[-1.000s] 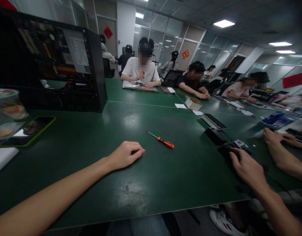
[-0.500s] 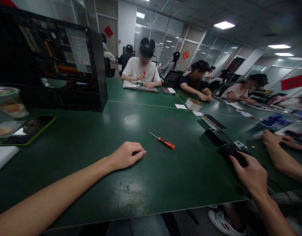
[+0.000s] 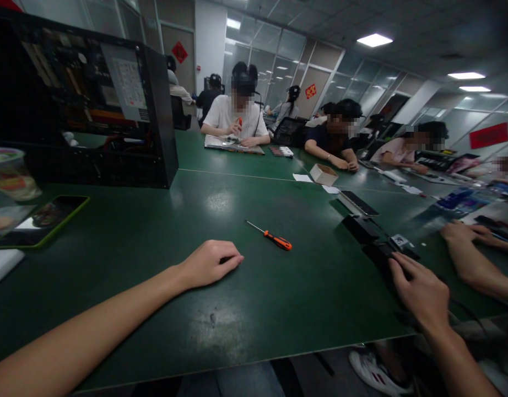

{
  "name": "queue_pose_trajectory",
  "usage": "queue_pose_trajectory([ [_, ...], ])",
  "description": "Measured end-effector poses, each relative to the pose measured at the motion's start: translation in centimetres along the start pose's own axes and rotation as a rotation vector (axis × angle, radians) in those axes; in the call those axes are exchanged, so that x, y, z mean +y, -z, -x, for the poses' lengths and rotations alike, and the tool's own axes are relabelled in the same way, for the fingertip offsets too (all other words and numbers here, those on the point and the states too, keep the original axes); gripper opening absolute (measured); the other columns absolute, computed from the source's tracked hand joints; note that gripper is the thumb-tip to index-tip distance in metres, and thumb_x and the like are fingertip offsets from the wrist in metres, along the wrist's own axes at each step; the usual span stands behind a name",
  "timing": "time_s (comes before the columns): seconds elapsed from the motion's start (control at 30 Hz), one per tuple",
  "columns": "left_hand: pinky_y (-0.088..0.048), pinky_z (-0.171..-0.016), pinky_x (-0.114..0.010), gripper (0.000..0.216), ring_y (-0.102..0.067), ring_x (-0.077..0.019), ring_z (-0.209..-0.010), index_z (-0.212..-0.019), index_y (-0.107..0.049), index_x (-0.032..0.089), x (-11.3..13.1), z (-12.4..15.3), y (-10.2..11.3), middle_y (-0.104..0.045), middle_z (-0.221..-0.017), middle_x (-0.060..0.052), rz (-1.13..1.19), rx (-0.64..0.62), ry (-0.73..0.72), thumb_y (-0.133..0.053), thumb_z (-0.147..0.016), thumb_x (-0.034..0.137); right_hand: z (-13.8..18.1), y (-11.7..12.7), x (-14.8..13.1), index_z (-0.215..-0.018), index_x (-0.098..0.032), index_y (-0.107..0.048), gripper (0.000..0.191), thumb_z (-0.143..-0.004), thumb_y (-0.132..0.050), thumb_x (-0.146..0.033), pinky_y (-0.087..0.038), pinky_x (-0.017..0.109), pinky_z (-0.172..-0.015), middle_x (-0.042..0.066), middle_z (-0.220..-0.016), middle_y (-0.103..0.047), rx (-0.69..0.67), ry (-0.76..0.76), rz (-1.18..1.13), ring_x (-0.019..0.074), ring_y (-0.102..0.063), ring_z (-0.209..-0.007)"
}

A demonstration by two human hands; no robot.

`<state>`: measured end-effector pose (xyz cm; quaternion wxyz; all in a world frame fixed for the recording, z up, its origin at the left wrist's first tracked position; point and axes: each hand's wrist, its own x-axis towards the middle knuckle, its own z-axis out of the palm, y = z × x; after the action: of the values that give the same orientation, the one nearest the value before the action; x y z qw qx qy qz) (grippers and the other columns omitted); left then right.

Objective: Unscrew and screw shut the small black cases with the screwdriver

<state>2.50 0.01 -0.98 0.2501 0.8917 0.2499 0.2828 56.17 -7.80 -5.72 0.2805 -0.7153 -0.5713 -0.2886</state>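
Observation:
My left hand rests palm down on the green table, its fingers curled under over a dark spot that I cannot make out. An orange-handled screwdriver lies a short way beyond its fingertips, to the right. My right hand lies near the table's right edge with fingers stretched flat over a black device, touching it without gripping.
An open black computer case stands at the back left. A green-cased phone, a cup and a white sheet are at the far left. Another person's hands, a black box, a phone and a cardboard box are on the right. Several people sit further back.
My right hand has shifted a little on the black device. My left hand and the screwdriver stay where they were.

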Motion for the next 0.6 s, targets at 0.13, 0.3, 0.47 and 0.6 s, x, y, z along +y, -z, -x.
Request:
queue_pose_trajectory([
  [0.13, -0.050, -0.075, -0.027, 0.027, -0.066, -0.0168, -0.077, -0.088, -0.072, 0.015, 0.01, -0.03, 0.01, -0.071, -0.084, -0.006, -0.007, -0.012, -0.004, -0.051, -0.102, 0.025, 0.26, -0.22, 0.36, -0.116, -0.015, -0.076, 0.060, -0.095, -0.037, -0.057, -0.060, 0.041, -0.079, 0.010, -0.124, -0.074, -0.078, -0.035, 0.021, 0.0314, -0.073, -0.106],
  [0.3, -0.050, -0.076, -0.028, 0.027, -0.067, -0.0173, -0.079, -0.089, -0.072, 0.016, -0.19, -0.02, -0.08, -0.072, -0.085, -0.006, -0.016, -0.015, -0.005, -0.051, -0.102, 0.026, 0.08, -0.66, 0.56, -0.122, -0.013, -0.072, 0.061, -0.094, -0.035, -0.053, -0.054, 0.043, -0.100, 0.013, -0.130, -0.070, -0.162, -0.022, -0.005, 0.0318, -0.068, -0.117],
  [0.47, -0.051, -0.076, -0.028, 0.028, -0.067, -0.0173, -0.079, -0.089, -0.072, 0.016, -0.25, -0.04, -0.08, -0.072, -0.085, -0.006, -0.012, -0.020, -0.010, -0.051, -0.103, 0.026, -0.11, -0.45, 0.50, -0.121, -0.017, -0.071, 0.058, -0.093, -0.038, -0.054, -0.056, 0.042, -0.093, 0.013, -0.127, -0.071, -0.143, -0.057, -0.015, 0.0314, -0.070, -0.111],
  [0.6, -0.051, -0.077, -0.029, 0.027, -0.067, -0.0176, -0.080, -0.090, -0.072, 0.016, -0.20, -0.04, -0.03, -0.072, -0.086, -0.007, -0.014, -0.024, -0.016, -0.051, -0.103, 0.027, 0.07, 0.21, 0.47, -0.119, -0.009, -0.069, 0.076, -0.083, -0.045, -0.072, -0.054, 0.050, -0.094, 0.023, -0.113, -0.071, -0.019, -0.188, -0.009, 0.0396, -0.068, -0.107],
])
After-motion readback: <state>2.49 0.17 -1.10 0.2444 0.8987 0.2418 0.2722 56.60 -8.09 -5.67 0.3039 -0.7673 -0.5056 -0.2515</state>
